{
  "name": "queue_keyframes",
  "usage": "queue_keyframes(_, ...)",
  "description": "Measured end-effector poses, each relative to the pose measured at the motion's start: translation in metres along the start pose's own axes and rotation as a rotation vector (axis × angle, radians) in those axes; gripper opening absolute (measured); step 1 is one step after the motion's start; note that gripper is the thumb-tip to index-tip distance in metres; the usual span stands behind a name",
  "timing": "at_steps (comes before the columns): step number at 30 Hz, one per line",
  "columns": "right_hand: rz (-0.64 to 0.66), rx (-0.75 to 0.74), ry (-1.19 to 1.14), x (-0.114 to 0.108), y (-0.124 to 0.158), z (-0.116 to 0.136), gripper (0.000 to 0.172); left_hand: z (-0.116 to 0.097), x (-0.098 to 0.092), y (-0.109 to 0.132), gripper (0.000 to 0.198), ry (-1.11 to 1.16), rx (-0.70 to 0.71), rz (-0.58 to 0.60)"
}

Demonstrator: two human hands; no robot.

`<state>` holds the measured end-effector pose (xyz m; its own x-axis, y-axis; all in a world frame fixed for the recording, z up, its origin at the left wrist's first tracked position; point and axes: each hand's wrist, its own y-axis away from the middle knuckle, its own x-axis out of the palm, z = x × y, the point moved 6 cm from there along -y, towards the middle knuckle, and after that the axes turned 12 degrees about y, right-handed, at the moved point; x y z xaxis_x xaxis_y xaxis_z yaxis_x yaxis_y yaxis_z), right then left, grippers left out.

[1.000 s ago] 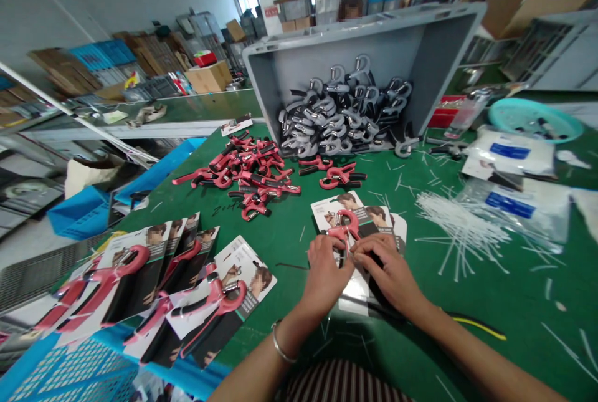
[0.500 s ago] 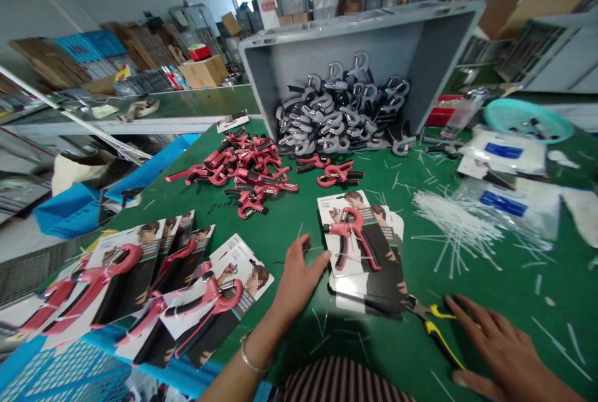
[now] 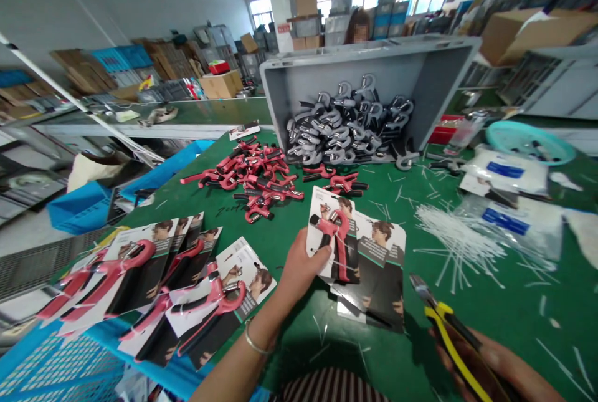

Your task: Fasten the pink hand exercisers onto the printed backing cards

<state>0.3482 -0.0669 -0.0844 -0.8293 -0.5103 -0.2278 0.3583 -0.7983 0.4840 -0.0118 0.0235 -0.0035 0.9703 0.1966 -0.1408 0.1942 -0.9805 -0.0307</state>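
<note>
"So, what's on that green table (image 3: 406,352)?"

"Biggest first: a gray bin (image 3: 374,50), tipped on its side at the far edge. Toward the middle of the near edge lies a stack of loose cards (image 3: 380,290)."

"And the left hand (image 3: 301,265)?"

"It pinches a card (image 3: 319,201) bearing a pink squeezer (image 3: 342,255), thumb across the front. In view that overlaps the stack's left side; I can't tell whether they touch."

"The right hand (image 3: 502,358)?"

"Wrapped round yellow-handled pliers (image 3: 439,311), toward the table's near right corner. Whether their jaws are parted, I can't make out."

"How would you handle these well?"

"I'd pinch firmly but flat, so nothing bends, with the thumb clear of the pale strand (image 3: 343,240) that seems to cross the squeezer. The pliers' tips should approach side-on, I think, off the printed face, unsqueezed until they're well placed."
</note>
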Motion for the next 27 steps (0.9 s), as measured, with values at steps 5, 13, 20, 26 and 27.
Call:
queue_keyframes(5,0.203,-0.083,-0.330,0.038,-0.035,0.086,0.038,0.013,0.018,0.002,0.047,0.364,-0.203,0.213)
queue_keyframes(13,0.632,-0.074,-0.102,0.028,-0.052,0.152,0.043,0.003,0.008,-0.002,0.050,0.303,-0.124,0.246)
queue_keyframes(20,0.689,-0.027,-0.030,0.034,-0.059,0.164,0.042,-0.006,0.011,-0.005,0.054,0.229,-0.091,0.325)
queue_keyframes(26,0.667,-0.020,-0.116,0.039,-0.066,0.156,0.038,-0.008,0.008,-0.004,0.052,0.188,-0.053,0.341)
queue_keyframes(27,0.657,-0.010,-0.141,0.040,-0.068,0.153,0.037,-0.008,0.008,-0.004,0.052,0.195,-0.053,0.341)
